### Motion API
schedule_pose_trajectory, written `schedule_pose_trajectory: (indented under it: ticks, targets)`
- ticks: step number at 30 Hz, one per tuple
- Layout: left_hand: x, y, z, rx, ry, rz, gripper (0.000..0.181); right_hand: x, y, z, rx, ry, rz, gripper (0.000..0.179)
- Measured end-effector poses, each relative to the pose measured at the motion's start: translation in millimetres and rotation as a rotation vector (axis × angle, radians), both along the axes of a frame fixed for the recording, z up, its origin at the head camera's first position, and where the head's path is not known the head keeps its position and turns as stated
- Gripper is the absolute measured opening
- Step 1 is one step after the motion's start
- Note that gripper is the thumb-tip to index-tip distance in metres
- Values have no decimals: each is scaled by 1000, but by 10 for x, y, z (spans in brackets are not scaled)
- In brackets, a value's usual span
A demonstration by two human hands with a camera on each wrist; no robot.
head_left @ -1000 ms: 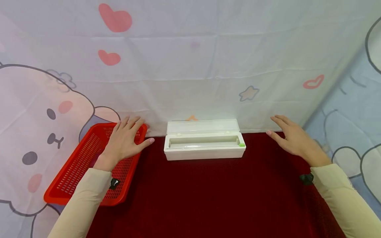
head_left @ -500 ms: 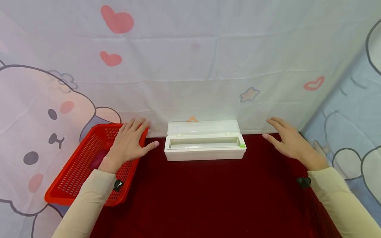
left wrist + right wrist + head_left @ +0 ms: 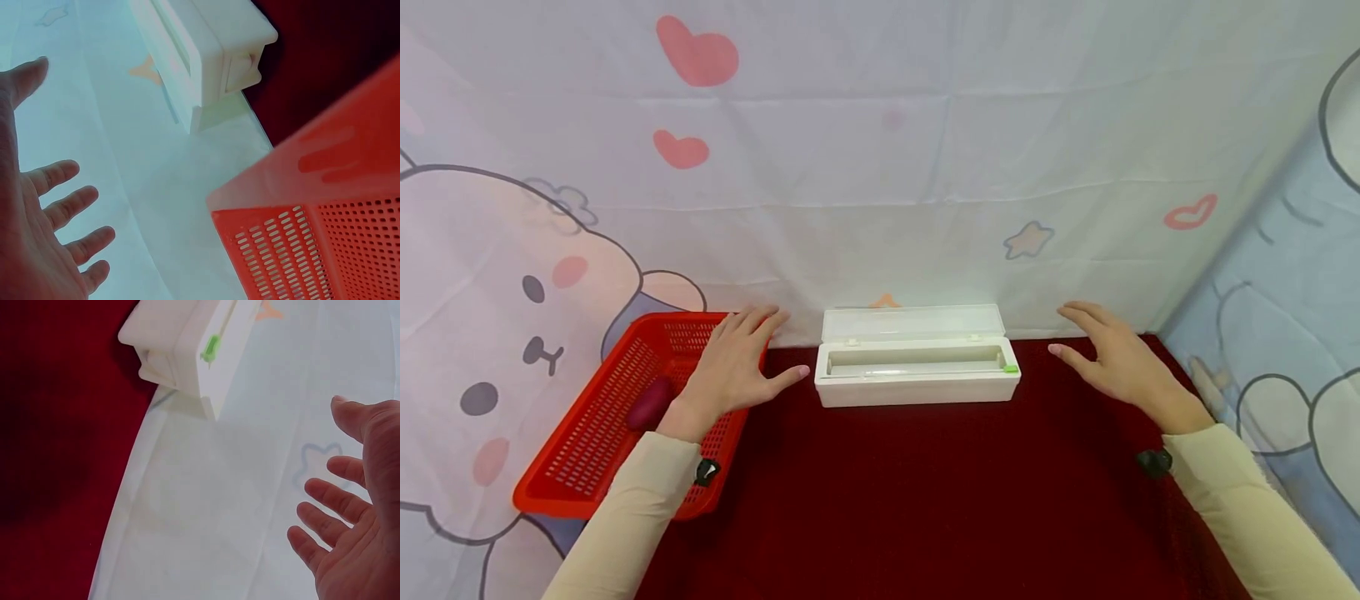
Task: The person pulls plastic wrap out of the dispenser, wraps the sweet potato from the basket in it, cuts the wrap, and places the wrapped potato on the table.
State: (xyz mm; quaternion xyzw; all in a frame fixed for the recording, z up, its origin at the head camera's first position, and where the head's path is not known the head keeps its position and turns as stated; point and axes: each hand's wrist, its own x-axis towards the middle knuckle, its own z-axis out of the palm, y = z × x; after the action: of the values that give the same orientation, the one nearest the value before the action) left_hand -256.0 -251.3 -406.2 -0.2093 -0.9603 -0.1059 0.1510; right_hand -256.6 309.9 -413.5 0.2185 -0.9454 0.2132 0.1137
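Observation:
A long white cling film dispenser [image 3: 917, 388] sits at the back of the table with its clear lid [image 3: 913, 323] raised. A pale roll lies in its trough, and a green slide cutter [image 3: 211, 347] is at the right end of its front edge. My left hand [image 3: 730, 367] hovers over the right side of the red basket [image 3: 580, 505], fingers spread and holding nothing, its thumb close to the dispenser's left end. My right hand [image 3: 1120, 367] is in the air to the right of the dispenser, also with nothing in it, fingers extended and thumb apart.
Inside the basket lies a dark purple, oval object [image 3: 650, 404], partly behind my left wrist. A dark red cloth [image 3: 925, 500] covers the table. Printed white curtains [image 3: 880, 167] rise directly behind the dispenser and at both sides.
Both hands have moved inward toward the dispenser, the left to the right and the right to the left. More of the purple object shows. The dispenser and basket have stayed put.

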Motion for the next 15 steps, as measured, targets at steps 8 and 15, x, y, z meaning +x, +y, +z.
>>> schedule_pose_trajectory:
  ticks: [8,15]
  targets:
    - [24,74,-41,5,23,-13,85,26,-26,-59,6,-8,-6,67]
    - [32,165,-78,15,-6,-21,86,47,-47,-98,-12,-10,9,65]
